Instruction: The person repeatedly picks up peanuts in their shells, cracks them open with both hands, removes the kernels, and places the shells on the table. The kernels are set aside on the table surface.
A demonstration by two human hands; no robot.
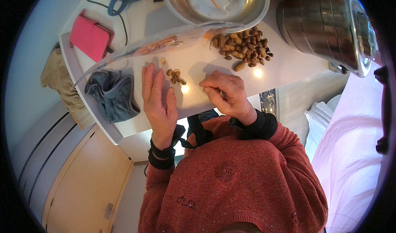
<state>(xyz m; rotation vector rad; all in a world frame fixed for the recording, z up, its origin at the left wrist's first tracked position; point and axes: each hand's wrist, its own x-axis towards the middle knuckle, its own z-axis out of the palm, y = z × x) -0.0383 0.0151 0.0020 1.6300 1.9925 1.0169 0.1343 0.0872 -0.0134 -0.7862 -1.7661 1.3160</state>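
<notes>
My left hand (158, 100) is over the near part of the white table with its fingers stretched and thumb apart, holding nothing. To its right lies a small heap of cracked peanut shells (175, 77), and a single pale piece (163, 60) rests just beyond. My right hand (225, 92) is curled right of the shells, thumb and forefinger tips close together; I see nothing between them. Farther out, a pile of unshelled peanuts (243, 46) touches the steel bowl's near side. One peanut (239, 66) sits at the pile's front, nearest my right hand.
A transparent plastic bag (161, 46) stretches across the table beyond my hands. Behind are a steel bowl (173, 7) with an orange strip inside, a blue mug (116, 7) and a metal canister (309, 22). At left lie a grey cloth (113, 97) and a pink case (89, 36).
</notes>
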